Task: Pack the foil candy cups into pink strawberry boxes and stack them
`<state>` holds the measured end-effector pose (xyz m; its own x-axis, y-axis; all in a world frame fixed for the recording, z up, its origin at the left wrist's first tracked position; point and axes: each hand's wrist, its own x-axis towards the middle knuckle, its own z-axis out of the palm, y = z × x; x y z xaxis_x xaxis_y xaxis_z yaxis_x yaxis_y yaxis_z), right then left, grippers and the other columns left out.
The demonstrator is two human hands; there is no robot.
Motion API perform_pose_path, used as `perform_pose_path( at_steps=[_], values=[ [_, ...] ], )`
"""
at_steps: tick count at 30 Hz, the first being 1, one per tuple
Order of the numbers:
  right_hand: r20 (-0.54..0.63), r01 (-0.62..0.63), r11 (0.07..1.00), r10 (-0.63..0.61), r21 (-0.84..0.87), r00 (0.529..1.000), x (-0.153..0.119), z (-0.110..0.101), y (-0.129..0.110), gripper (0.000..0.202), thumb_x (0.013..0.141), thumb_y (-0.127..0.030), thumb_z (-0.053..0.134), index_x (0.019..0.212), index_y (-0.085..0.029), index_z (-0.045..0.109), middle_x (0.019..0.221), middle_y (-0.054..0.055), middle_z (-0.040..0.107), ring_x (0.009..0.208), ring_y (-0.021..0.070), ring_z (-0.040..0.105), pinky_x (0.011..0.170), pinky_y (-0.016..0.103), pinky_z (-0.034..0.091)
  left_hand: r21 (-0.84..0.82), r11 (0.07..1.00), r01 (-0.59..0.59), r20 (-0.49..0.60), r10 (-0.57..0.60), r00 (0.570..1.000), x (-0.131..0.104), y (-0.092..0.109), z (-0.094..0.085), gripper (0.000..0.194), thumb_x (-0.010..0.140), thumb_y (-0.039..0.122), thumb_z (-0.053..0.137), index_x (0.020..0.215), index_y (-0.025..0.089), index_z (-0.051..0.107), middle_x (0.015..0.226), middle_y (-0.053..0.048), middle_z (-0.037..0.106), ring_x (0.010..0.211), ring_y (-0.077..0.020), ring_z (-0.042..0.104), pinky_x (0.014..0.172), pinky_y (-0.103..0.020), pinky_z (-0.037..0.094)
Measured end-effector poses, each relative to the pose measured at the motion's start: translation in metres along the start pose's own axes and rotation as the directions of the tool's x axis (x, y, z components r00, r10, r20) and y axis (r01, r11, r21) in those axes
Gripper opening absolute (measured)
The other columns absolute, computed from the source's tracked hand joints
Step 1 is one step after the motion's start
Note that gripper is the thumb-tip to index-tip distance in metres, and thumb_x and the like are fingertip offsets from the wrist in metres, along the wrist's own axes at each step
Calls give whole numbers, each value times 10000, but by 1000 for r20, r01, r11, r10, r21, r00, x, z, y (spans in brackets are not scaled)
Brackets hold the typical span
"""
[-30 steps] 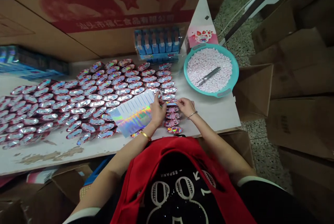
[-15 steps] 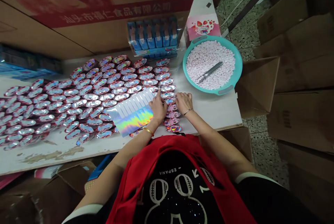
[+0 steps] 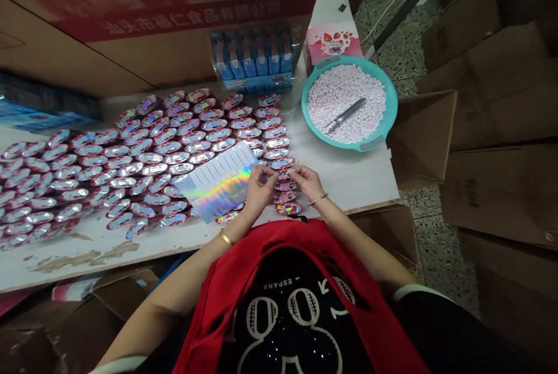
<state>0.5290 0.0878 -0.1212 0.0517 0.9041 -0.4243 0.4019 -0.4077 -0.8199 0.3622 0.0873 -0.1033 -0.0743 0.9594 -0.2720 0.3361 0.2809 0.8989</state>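
Note:
My left hand and my right hand meet over the right-hand column of oval, red-edged packs with shiny tops. Both are closed in a pinch, fingertips almost touching. What they pinch, if anything, is too small to make out. Just below the fingertips are packs with pink tops. A silvery sheet with a rainbow sheen and pale strips lies tilted across the packs, its right end beside my left hand.
A turquoise basin of small whitish pellets stands right, with a grey cutter-like tool on the pellets. Behind are blue boxes in clear wrap and a pink carton. Many packs spread left across the white table.
My left hand has lifted off the sheet and moved nearer to me, curling into a pinch beside the right fingers. My right hand has shifted slightly toward me. The view has shifted a little.

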Motion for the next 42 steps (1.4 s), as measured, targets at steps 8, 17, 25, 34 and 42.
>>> perform_pose_path(
  at_steps=[8, 17, 25, 34, 42],
  values=[
    [-55, 12, 936, -33, -352, 998, -2, -9, 1, 232, 906, -345, 531, 773, -198, 652, 806, 43, 650, 823, 208, 567, 809, 337, 398, 349, 936, 50, -16, -47, 999, 8, -22, 19, 94, 823, 246, 637, 742, 203, 616, 920, -61, 606, 958, -244, 557, 859, -413, 411],
    [4, 67, 762, -83, -644, 997, 0, 4, 0, 281, 981, -289, 429, 889, -192, 676, 1002, 127, 676, 1021, 276, 519, 917, 397, 281, 586, 810, -7, 62, -36, 997, 13, -28, 28, 79, 863, 244, 585, 801, 208, 620, 1045, -110, 612, 1059, -313, 517, 864, -461, 376],
    [-50, 39, 779, -90, -625, 995, 1, 4, 15, 485, 934, -218, 384, 1401, -95, 424, 1008, 129, 666, 994, 278, 562, 904, 399, 341, 602, 799, -5, 59, -38, 998, 15, -19, 29, 234, 841, 210, 577, 1074, 188, 582, 1127, -145, 607, 1088, -333, 520, 884, -468, 388],
    [-108, 263, 785, -385, -560, 917, -1, 29, -9, 460, 944, -405, 456, 1343, -182, 502, 1289, 173, 544, 1182, 323, 487, 966, 467, 410, 638, 769, 45, -182, 94, 979, 18, -63, -144, 452, 931, 349, 497, 1345, 167, 512, 1326, -157, 558, 1249, -309, 474, 1046, -449, 350],
    [315, 581, 638, -491, -505, 812, 14, 145, -97, 453, 951, -294, 474, 1382, -154, 501, 1420, 168, 478, 1296, 314, 399, 1055, 441, 336, 714, 646, 270, -238, -138, 961, -19, -114, -214, 295, 862, 397, 603, 1022, 157, 665, 1244, -202, 588, 1192, -394, 493, 965, -527, 369]
  ],
)
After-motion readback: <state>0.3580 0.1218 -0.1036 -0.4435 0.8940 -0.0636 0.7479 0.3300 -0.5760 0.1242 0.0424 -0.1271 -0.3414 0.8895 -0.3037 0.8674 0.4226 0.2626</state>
